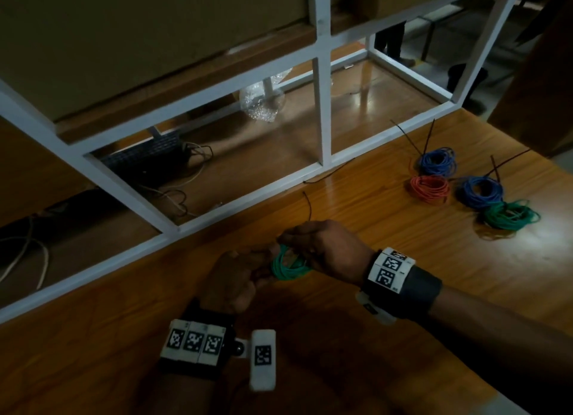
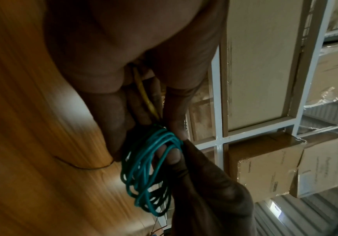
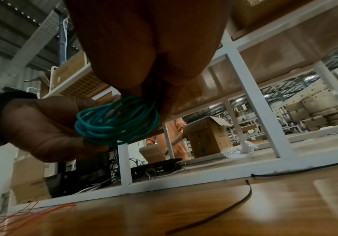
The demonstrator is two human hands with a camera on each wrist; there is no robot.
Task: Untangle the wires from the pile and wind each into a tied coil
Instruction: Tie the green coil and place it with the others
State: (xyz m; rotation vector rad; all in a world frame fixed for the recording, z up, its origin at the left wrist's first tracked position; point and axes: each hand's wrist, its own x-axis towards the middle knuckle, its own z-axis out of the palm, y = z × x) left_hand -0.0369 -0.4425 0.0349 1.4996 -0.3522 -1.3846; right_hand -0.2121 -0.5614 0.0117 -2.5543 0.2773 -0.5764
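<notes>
A green wire coil (image 1: 288,267) hangs just above the wooden table (image 1: 372,290), held between both hands. My left hand (image 1: 254,259) grips its near side, fingers curled through the loops (image 2: 144,172). My right hand (image 1: 297,237) pinches the far side from above (image 3: 115,119). A thin black tie wire (image 1: 308,205) rises from between the fingers. A yellowish strand (image 2: 144,92) runs along the left palm. Finished coils lie at the right: a blue coil (image 1: 437,161), a red coil (image 1: 430,188), a second blue coil (image 1: 480,192) and a green coil (image 1: 508,217).
A white metal shelf frame (image 1: 322,104) borders the table's far edge, with bubble wrap (image 1: 263,101), a black device (image 1: 148,157) and cables behind it. Loose orange wires (image 3: 22,214) and a black tie (image 3: 224,212) lie on the table. A person in orange (image 3: 172,135) stands beyond the shelf.
</notes>
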